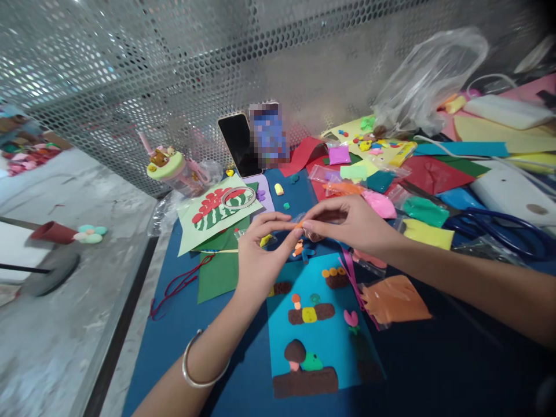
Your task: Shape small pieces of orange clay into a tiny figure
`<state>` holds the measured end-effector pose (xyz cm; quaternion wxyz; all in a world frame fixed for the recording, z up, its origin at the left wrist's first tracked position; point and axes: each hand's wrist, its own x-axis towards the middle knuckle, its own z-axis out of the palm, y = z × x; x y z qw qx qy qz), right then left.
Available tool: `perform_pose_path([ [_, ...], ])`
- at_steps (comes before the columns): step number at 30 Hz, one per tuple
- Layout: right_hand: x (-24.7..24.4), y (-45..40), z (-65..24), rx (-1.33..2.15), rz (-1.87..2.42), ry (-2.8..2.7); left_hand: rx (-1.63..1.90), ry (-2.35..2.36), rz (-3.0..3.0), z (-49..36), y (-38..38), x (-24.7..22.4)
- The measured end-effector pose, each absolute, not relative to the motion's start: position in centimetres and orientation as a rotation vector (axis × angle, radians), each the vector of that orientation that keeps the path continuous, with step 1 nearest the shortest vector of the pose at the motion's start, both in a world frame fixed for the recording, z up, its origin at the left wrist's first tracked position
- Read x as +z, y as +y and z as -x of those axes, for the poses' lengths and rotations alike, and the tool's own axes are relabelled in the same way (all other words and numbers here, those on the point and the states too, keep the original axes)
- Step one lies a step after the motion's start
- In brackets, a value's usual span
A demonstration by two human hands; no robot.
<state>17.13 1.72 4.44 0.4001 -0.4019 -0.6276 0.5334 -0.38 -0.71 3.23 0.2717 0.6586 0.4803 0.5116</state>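
My left hand [263, 252] and my right hand [345, 220] meet above the table, thumbs and forefingers pinched on a small bit of orange modelling clay [299, 225]. A crinkled clear wrapper [313, 234] shows just under the right fingers. Below them lies a blue sheet [313, 353] bearing flat clay shapes: brown blocks, a brown mushroom [295, 351], a green mound [313, 362] and a pink tulip [351, 318]. At its top edge is a small orange and blue clay figure [299, 249], partly in the hands' shadow.
Bagged orange clay [397, 298] and blue-handled scissors [499, 231] lie to the right, among several clay packets and paper sheets. Two phones lean against the perforated metal panel [313, 69]. A lidded cup [176, 171] and a paper with red and green shapes [191, 231] are left.
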Motion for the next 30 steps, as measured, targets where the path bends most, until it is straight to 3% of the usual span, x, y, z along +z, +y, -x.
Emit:
perform_pose_path([
  [8, 4.2, 1.7, -17.0, 1.324, 0.978, -1.586, 1.549, 1.308, -2.064, 0.5, -0.9, 3.3],
  [19, 3.4, 1.6, -17.1, 0.632, 0.909, -1.781, 1.582, 1.286, -1.908, 0.3, -0.9, 3.0],
  [30, 3.6, 1.3, -17.2, 0.712, 0.906, -1.796, 1.547, 1.266, -1.834, 0.2, -1.1, 3.1],
])
